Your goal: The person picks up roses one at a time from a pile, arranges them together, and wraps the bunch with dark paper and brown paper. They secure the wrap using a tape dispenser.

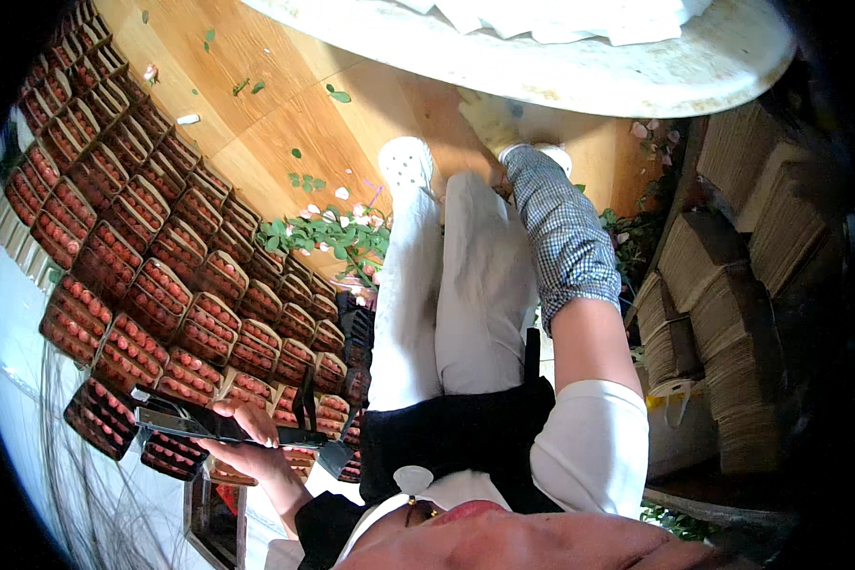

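My left hand [250,439] is closed around a long black stapler [199,418], held at the lower left in front of the stacked flower bundles. My right arm, in a blue-and-white checked sleeve cover [565,228], reaches down past my right leg toward the wooden floor. Beyond the cuff, my right hand [489,119] appears as a pale yellow glove, blurred and partly hidden by the sleeve. Its fingers are not clear, and I cannot make out anything in them. Cut stems with green leaves and pink roses [347,233] lie by my left shoe.
Cardboard-wrapped bundles of reddish-pink blooms [176,247] are stacked along the left. A round white tabletop [617,81] with white sheets crosses the top. Piles of brown cardboard [731,342] stand at the right. Loose leaves [337,93] and petals litter the wooden floor [285,114].
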A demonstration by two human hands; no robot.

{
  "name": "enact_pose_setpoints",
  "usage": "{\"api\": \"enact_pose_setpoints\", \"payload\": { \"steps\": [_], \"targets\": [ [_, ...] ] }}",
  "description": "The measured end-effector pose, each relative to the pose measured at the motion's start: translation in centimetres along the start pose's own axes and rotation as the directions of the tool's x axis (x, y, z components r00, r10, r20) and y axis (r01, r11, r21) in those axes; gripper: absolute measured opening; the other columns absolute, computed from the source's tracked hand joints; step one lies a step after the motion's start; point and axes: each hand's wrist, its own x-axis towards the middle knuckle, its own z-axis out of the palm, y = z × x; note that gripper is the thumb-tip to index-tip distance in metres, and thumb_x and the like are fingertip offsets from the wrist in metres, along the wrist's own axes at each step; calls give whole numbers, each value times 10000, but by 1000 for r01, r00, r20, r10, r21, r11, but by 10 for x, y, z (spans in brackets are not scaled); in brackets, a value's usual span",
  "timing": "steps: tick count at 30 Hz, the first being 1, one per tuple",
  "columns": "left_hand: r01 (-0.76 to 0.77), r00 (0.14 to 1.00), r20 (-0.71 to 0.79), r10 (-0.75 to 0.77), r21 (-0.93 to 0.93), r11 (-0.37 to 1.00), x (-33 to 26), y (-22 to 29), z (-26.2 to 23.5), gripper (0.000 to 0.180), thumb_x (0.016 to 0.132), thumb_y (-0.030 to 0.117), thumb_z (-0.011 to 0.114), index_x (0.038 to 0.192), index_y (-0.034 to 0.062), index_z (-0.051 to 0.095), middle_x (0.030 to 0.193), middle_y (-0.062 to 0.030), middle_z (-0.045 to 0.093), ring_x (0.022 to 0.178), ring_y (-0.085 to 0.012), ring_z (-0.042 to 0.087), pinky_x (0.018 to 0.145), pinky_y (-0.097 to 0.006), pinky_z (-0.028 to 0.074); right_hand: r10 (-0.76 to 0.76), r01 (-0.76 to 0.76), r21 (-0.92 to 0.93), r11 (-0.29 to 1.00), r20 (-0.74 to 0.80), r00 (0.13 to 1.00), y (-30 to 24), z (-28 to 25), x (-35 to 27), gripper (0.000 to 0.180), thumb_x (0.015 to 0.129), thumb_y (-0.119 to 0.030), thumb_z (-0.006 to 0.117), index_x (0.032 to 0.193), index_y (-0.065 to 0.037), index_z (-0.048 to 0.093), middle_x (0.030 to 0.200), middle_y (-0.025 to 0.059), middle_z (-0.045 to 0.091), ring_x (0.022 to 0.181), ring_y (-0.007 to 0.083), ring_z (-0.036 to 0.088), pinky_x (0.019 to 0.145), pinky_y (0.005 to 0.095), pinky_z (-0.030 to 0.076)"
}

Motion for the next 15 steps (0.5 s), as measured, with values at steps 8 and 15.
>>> {"api": "enact_pose_setpoints", "payload": {
  "steps": [8,15],
  "targets": [
    [28,974,224,-19,-38,999,-62,82,8,632,1051,667,319,1127,92,569,513,-3,404,377,-120,323,351,-247,270,553,-476,444,759,-55,831,-33,-196,-106,212,842,-128,747,1029,-33,714,1150,192,701,1126,392,624,987,481,501],
    [235,893,431,-131,-198,952,-109,179,-12,641,932,695,598,1192,110,567,779,-22,566,540,-118,463,468,-249,395,753,-509,567,648,-375,540,-96,-503,-256,296,843,-107,754,1114,-7,690,1228,222,682,1166,410,624,1038,494,474]
  ]
}}
